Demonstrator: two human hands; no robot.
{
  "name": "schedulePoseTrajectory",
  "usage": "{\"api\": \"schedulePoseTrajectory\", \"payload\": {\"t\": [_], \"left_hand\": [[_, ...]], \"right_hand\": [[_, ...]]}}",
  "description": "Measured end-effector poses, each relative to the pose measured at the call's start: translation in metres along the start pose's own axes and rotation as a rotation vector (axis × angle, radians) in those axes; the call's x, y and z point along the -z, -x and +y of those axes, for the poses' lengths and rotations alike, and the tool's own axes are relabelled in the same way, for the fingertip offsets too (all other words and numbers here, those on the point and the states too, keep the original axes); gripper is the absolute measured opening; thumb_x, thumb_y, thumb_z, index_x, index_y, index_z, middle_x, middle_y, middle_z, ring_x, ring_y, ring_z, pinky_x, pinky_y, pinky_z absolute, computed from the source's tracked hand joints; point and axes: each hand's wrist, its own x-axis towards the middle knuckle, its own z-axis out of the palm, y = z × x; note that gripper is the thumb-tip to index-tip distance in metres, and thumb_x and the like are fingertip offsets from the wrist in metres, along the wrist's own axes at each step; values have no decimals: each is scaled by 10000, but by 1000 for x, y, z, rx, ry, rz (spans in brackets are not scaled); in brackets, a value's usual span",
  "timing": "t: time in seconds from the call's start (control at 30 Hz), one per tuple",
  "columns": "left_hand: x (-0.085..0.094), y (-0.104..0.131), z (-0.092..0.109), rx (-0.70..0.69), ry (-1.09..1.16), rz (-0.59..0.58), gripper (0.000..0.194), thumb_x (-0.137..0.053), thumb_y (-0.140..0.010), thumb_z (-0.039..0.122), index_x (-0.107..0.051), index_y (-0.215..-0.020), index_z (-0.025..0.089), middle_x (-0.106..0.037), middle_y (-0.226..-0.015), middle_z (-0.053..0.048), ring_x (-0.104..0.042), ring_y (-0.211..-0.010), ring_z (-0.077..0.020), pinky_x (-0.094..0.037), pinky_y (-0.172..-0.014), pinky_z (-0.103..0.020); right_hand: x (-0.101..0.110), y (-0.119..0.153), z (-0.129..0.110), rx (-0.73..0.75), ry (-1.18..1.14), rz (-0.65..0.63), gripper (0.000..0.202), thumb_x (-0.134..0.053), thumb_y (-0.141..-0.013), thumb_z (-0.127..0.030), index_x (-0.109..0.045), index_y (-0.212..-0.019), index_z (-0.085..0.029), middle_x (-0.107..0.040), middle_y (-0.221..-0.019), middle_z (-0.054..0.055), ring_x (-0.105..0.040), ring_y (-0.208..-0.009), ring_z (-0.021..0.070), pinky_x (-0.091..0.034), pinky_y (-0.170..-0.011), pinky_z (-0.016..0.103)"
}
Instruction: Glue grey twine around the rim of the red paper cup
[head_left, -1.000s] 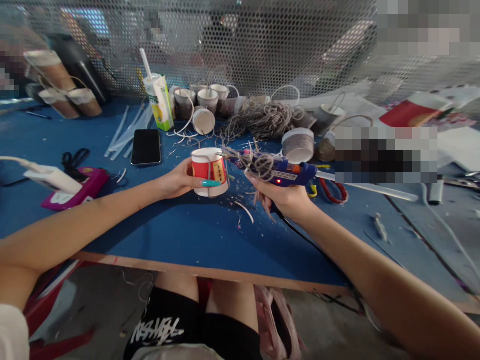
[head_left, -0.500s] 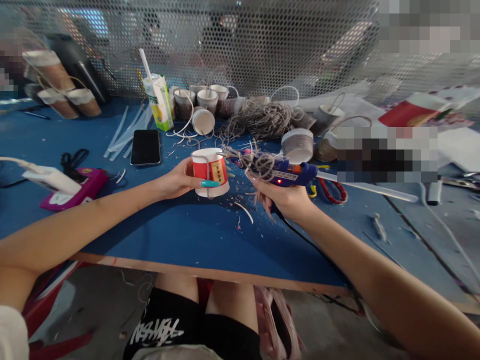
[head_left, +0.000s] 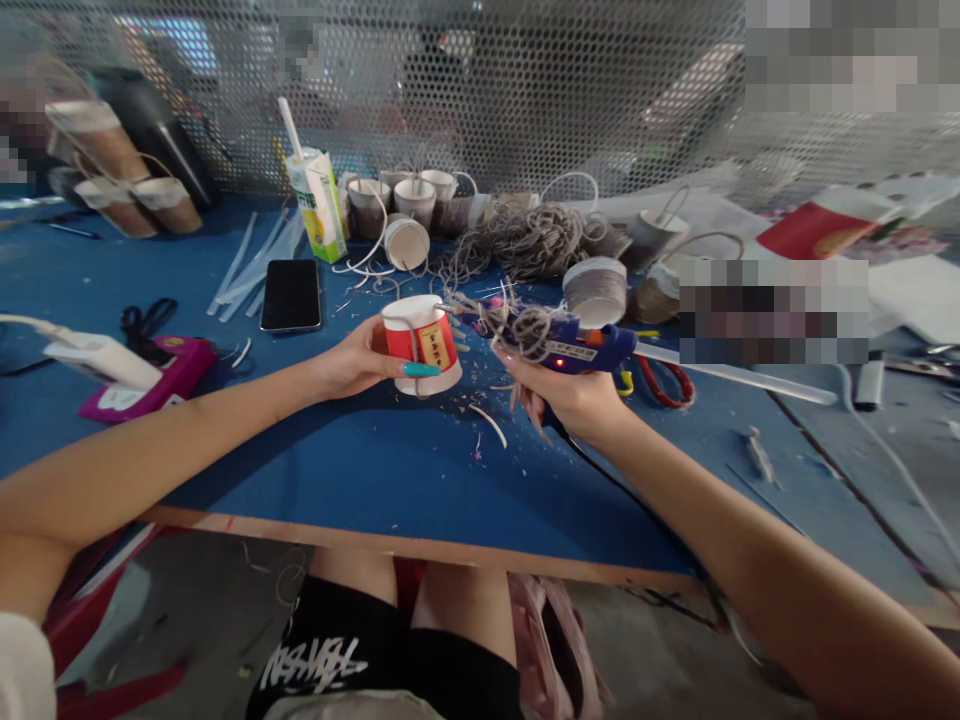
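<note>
My left hand [head_left: 365,357] is closed around a red and white paper cup [head_left: 399,345], its thumb lying across the front. A grey cord runs down the cup's side. In my right hand [head_left: 574,395] is a blue hot glue gun [head_left: 600,350] with a lit red light. Tangled strands of cord [head_left: 529,330] cling to its front part. The gun's nozzle [head_left: 444,308] is at the cup's upper right rim; whether it touches I cannot tell. A long clear glue stick [head_left: 735,378] juts from the gun's back.
Behind the cup lie a pile of grey cord [head_left: 536,240] and several cord-wrapped cups [head_left: 371,210]. A drink carton [head_left: 319,205], a phone [head_left: 291,295] and spare glue sticks [head_left: 251,275] are to the left. A magenta power strip [head_left: 176,375] sits nearer me; red-handled pliers [head_left: 667,385] lie right.
The cup has turned and tilted slightly in my left hand. My right hand and the glue gun stay almost where they were.
</note>
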Motion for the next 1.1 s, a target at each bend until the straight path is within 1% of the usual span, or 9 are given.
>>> {"api": "schedulePoseTrajectory", "payload": {"t": [0.13, 0.23, 0.47, 0.63, 0.8, 0.9, 1.0, 1.1], "left_hand": [[2, 0, -2, -9, -17, 5, 597, -914, -615, 255, -678, -1162, 211, -785, -1094, -78, -727, -1100, -307, -549, -1006, -446], [3, 0, -3, -7, -18, 11, 606, -908, -617, 250, -674, -1175, 213, -780, -1112, -78, -722, -1110, -303, -550, -1009, -440], [2, 0, -2, -6, 0, 26, 638, -913, -604, 236, -663, -1191, 228, -777, -1114, -63, -723, -1097, -290, -570, -971, -412], [4, 1, -3, -3, -1, 17, 644, -905, -613, 236, -657, -1206, 229, -772, -1139, -74, -713, -1123, -309, -550, -1011, -446], [3, 1, -1, -5, 15, 14, 624, -907, -605, 225, -672, -1182, 224, -779, -1118, -67, -718, -1107, -301, -567, -974, -419], [2, 1, 0, 4, 14, 18, 643, -912, -587, 215, -672, -1183, 213, -780, -1112, -71, -724, -1094, -299, -578, -955, -409], [2, 0, 1, 1, 12, 23, 648, -916, -575, 220, -679, -1178, 211, -783, -1094, -64, -729, -1081, -296, -579, -955, -405], [2, 0, 0, -6, 10, 11, 639, -914, -577, 232, -687, -1174, 212, -785, -1090, -63, -725, -1092, -304, -566, -986, -430]], "right_hand": [[1, 0, 1, 1, 6, -2, 502, -789, -726, -569, -529, -481, -216, -478, -352, -19, -461, -294, 110, -421, -312, 261], [1, 0, 2, 1, 13, -7, 517, -782, -727, -574, -515, -463, -220, -473, -344, -21, -463, -296, 109, -421, -315, 255], [1, -2, 3, -12, 3, 4, 537, -801, -681, -605, -500, -445, -228, -464, -339, -16, -470, -294, 121, -426, -313, 273], [1, -2, 3, -17, 15, 7, 545, -795, -687, -612, -498, -438, -229, -457, -338, -9, -478, -303, 128, -439, -324, 286], [1, -2, 2, -14, 2, 6, 543, -806, -674, -593, -495, -421, -227, -467, -335, -11, -475, -290, 120, -436, -316, 275], [0, -2, 1, -7, -17, 0, 545, -807, -673, -583, -492, -412, -224, -464, -330, -19, -462, -275, 113, -424, -300, 263], [0, -3, 2, 8, -42, 5, 528, -821, -654, -575, -513, -417, -217, -466, -330, -20, -457, -264, 113, -403, -277, 255], [1, -3, 3, 5, -48, 7, 501, -804, -683, -557, -543, -432, -211, -468, -334, -19, -456, -262, 112, -403, -271, 254]]}}
